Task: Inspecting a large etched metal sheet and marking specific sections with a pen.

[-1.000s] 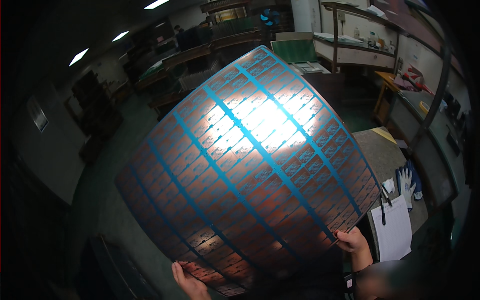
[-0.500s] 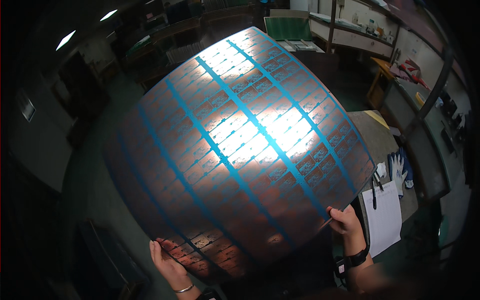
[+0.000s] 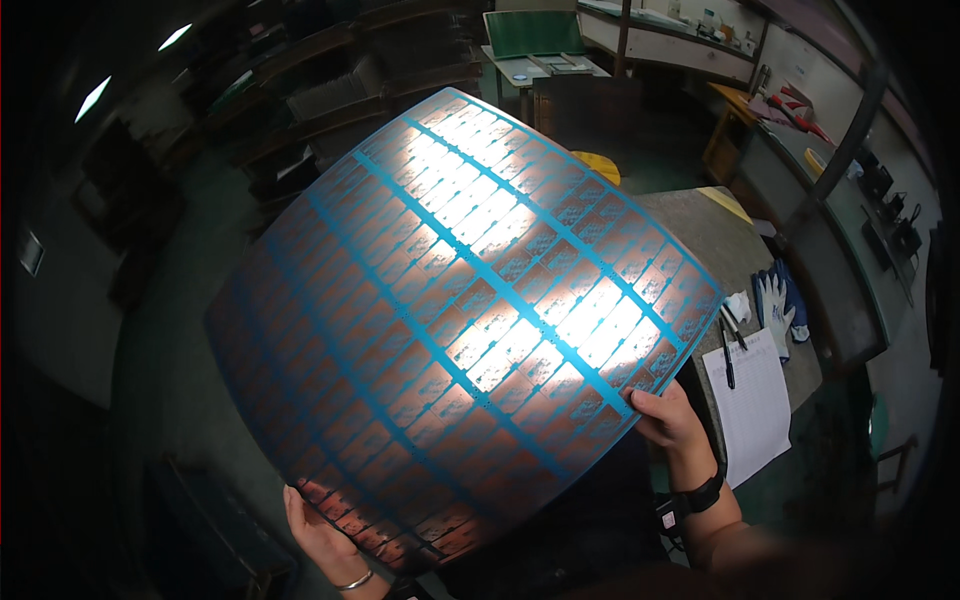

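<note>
A large copper-coloured circuit board panel (image 3: 420,330) with blue strips and rows of repeated patterns fills the middle of the head view. It is held up tilted, and bright light glares off its face. My left hand (image 3: 325,540) grips its lower left edge, with a metal bracelet at the wrist; part of the fingers goes behind the panel. At the right edge my right hand (image 3: 668,415) pinches the panel, thumb on the front face and the other fingers hidden underneath. A black strap with a small box sits on my right wrist.
On the grey table (image 3: 680,215) to the right lie a written paper sheet (image 3: 750,410), pens (image 3: 729,370) and work gloves (image 3: 775,310). A yellow round thing (image 3: 598,167) shows behind the panel. Farther back are a green board (image 3: 533,35), dark racks (image 3: 340,90) and a bench (image 3: 690,42).
The panel's far edge has dropped and shifted left, and the glare has moved across its face. My right hand has risen slightly. The room has shifted left in view.
</note>
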